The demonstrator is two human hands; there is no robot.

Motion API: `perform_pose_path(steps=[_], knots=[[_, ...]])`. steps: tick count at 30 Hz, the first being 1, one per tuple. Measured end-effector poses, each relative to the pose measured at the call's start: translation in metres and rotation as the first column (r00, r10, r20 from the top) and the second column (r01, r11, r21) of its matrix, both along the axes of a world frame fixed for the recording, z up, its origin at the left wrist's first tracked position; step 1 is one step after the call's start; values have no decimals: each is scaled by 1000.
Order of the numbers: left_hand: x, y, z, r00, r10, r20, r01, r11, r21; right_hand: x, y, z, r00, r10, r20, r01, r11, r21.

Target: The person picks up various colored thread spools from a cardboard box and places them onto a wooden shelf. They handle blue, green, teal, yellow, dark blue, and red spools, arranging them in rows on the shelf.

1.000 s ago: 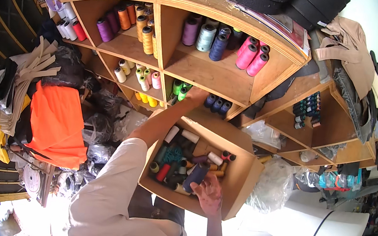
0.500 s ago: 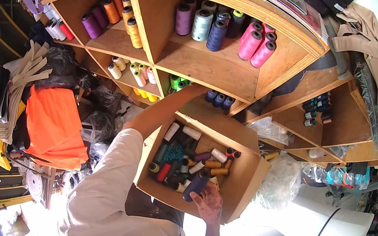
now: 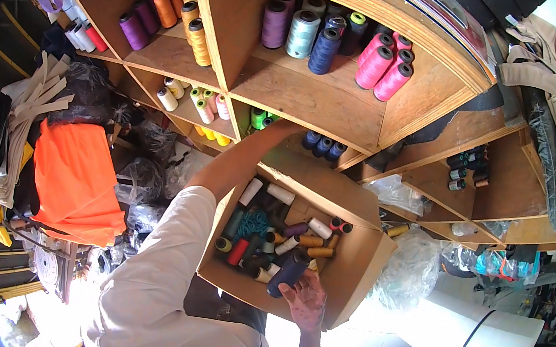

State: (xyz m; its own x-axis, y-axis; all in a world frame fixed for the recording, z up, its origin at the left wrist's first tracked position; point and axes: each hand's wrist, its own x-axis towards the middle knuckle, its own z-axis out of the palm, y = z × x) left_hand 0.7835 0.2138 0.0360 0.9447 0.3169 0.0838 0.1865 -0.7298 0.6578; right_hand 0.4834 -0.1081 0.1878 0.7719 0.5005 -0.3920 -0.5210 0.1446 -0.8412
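My right hand [image 3: 307, 298] is closed around a dark navy thread cone [image 3: 289, 273], held tilted at the near side of an open cardboard box [image 3: 357, 275]. Inside the box lie several loose thread spools, among them a red spool [image 3: 237, 252], white ones and mustard ones, beside a tangle of teal yarn [image 3: 255, 222]. My left forearm [image 3: 245, 155] stretches over the box into a lower shelf compartment. The shelf board hides my left hand's fingers. That arm passes between green thread cones [image 3: 258, 117] and a row of navy cones [image 3: 324, 144].
A wooden shelf unit [image 3: 307, 111] fills the far side, holding purple, light blue and pink cones [image 3: 374, 67]. Orange fabric [image 3: 77, 182] hangs at the left. To the right are a clear plastic bag [image 3: 409, 271] and a white roll [image 3: 480, 344] with a dark band.
The view has shifted slightly. My left arm stays reached into the lower compartment, and my right hand keeps the navy thread cone at nearly the same place over the box.
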Motion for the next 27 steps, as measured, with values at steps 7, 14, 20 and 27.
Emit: perform_pose_path(steps=[7, 14, 20, 27], knots=[[16, -5, -11, 1000, 2, -16, -2, 1000, 31, -1, -6, -5, 999, -47, 11, 47, 999, -13], [27, -5, -16, 1000, -7, -17, 8, 999, 49, -4, -8, -16, 997, -73, 3, 73, 997, -4], [20, -1, -12, 1000, -21, -23, 21, 1000, 17, -2, -5, -16, 999, -51, -4, 51, 999, 8], [-78, -24, 36, 978, -125, 169, 85, 971, 225, 12, 7, -18, 987, -67, 144, 71, 997, -22]])
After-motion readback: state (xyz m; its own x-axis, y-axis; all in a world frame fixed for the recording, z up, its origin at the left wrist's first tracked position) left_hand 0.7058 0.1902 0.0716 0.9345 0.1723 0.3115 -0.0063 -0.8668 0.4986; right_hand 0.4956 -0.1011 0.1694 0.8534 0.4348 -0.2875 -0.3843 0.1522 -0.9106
